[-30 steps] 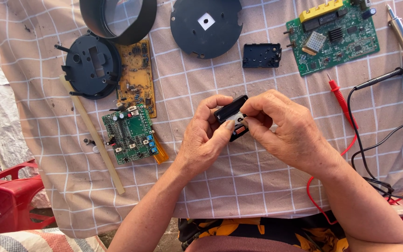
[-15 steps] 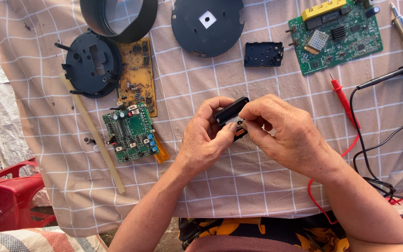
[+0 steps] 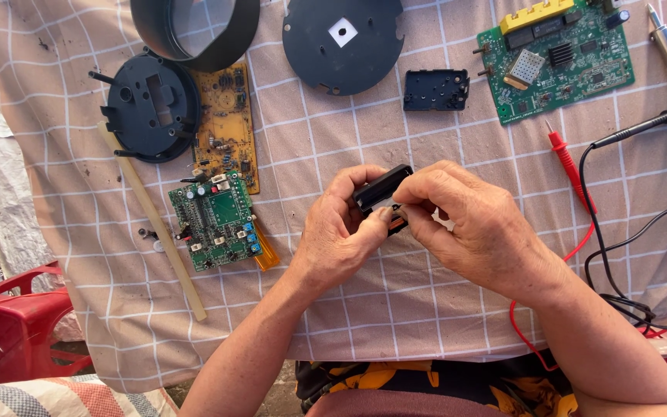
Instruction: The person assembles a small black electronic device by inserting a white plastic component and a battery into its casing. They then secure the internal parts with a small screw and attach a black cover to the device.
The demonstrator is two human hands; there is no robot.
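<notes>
both hands are gripping a small black plastic part (image 3: 380, 193) above the middle of the checked cloth (image 3: 426, 309). the left hand (image 3: 339, 235) is clasping it from below with thumb and fingers, while the right hand (image 3: 468, 224) is pinching its near edge, where a bit of orange is showing. just left of the hands a small green circuit board (image 3: 216, 220) is lying beside a pale wooden stick (image 3: 152, 220). further up, a small black tray (image 3: 436, 89) and a large green circuit board (image 3: 561, 58) are resting. a red probe (image 3: 569, 158) is lying to the right.
</notes>
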